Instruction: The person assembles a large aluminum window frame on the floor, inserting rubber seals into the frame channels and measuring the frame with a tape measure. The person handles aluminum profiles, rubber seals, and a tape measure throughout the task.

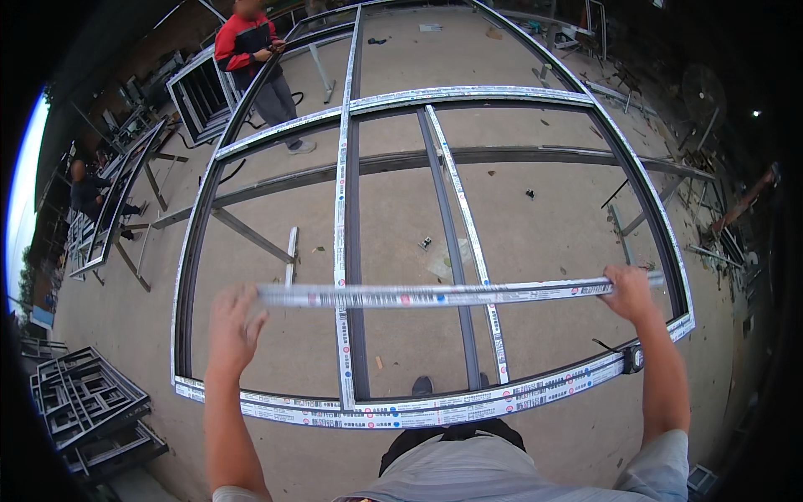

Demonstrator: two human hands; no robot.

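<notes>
A long window-frame profile bar [468, 294], wrapped in white printed protective film, is held crosswise above a large window frame [342, 209]. My right hand [629, 293] is closed around the bar near its right end, which sticks out past the fist. At the left end my left hand [236, 322] grips the bar, its fingers and thumb somewhat smeared by motion. Below the bar lie the frame's long upright and a thinner loose-looking strip [468, 226]. A black tape measure [633, 359] sits on the near rail by my right forearm.
The frame rests on metal supports [276, 184]. A person in a red and black jacket [242, 42] stands at its far left; another person [88, 188] sits farther left. Stacked frames [84, 397] lie at lower left. Metal scraps [723, 243] line the right side.
</notes>
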